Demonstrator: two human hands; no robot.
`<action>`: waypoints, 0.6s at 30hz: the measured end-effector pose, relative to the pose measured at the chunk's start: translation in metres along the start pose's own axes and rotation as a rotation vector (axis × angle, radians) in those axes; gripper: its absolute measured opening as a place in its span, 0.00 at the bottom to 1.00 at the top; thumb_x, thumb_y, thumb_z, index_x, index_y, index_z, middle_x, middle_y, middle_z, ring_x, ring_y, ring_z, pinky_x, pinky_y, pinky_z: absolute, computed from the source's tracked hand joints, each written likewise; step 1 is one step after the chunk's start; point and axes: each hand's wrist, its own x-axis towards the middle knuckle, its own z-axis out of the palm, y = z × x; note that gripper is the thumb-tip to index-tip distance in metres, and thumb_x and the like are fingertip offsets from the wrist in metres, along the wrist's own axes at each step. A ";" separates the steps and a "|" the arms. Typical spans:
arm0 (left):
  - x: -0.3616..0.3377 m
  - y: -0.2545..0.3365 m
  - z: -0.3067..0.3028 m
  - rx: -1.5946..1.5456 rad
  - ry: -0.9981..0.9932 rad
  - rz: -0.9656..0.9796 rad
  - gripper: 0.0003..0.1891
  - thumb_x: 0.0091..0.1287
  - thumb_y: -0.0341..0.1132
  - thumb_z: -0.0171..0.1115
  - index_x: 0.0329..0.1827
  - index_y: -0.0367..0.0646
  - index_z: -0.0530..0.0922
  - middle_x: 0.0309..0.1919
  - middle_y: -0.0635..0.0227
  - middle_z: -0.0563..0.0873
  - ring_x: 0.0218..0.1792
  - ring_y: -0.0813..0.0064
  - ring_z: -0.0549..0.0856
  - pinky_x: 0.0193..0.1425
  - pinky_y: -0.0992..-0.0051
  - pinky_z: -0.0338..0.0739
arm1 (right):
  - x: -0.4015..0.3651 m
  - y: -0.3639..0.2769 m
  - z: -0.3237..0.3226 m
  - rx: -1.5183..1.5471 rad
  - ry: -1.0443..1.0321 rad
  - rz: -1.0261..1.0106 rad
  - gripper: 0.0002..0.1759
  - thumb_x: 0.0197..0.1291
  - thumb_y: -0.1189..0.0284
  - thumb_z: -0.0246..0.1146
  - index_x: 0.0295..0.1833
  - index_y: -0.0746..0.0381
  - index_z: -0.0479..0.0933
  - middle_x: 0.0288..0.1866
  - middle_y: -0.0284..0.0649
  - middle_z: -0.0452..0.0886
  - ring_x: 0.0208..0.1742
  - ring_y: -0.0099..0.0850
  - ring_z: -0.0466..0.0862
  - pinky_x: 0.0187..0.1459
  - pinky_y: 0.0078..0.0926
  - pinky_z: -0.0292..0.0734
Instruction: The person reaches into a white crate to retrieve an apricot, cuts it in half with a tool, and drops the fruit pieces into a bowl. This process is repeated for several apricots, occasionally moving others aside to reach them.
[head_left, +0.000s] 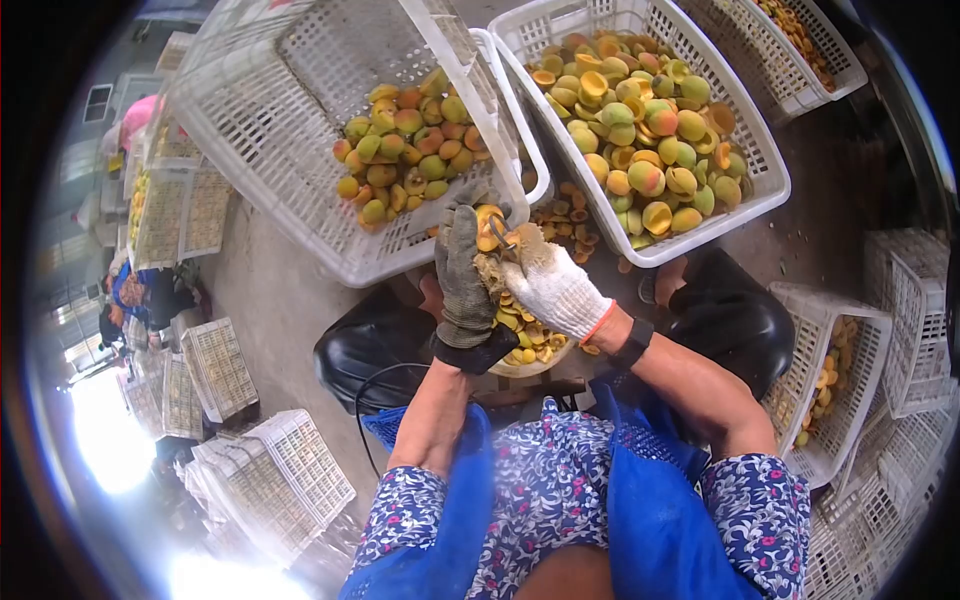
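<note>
My left hand [463,275], in a dark grey glove, is closed around a cut yellow peach half [487,226]. My right hand [560,288], in a white knit glove stained brown at the fingers, grips a small looped metal tool [500,234] against the peach. The glove hides the tool's handle. Below both hands, between my knees, a round container [522,370] holds yellow peach halves. Straight ahead, a white crate [365,272] tilts toward me with peaches [400,150] in it. To its right stands a crate [770,195] full of halved peaches [640,130].
Dark scraps [572,222] lie on the floor between the front crates. At my right, a crate [835,380] tilts on its side with peach pieces inside, beside stacked crates [910,310]. More crates [270,480] stand at left, with people [135,290] farther off.
</note>
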 end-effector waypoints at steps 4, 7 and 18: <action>0.005 -0.001 0.002 0.655 -0.052 0.581 0.15 0.68 0.30 0.59 0.55 0.34 0.74 0.52 0.50 0.78 0.51 0.54 0.81 0.55 0.61 0.78 | 0.002 0.001 0.001 0.160 -0.036 0.029 0.12 0.55 0.72 0.59 0.44 0.63 0.75 0.41 0.51 0.77 0.42 0.48 0.80 0.44 0.41 0.76; 0.002 -0.013 0.000 0.830 0.003 0.682 0.14 0.69 0.30 0.57 0.56 0.34 0.73 0.52 0.49 0.78 0.50 0.56 0.81 0.54 0.63 0.79 | 0.015 0.004 -0.022 0.589 -0.060 0.229 0.13 0.59 0.70 0.57 0.45 0.67 0.74 0.39 0.54 0.77 0.42 0.51 0.79 0.45 0.43 0.75; 0.010 0.028 0.018 -0.669 0.041 -0.448 0.23 0.75 0.50 0.46 0.50 0.35 0.75 0.40 0.56 0.84 0.44 0.65 0.85 0.53 0.67 0.81 | 0.017 0.002 -0.020 0.650 -0.071 0.346 0.16 0.61 0.66 0.58 0.46 0.69 0.68 0.30 0.56 0.78 0.35 0.54 0.82 0.32 0.45 0.76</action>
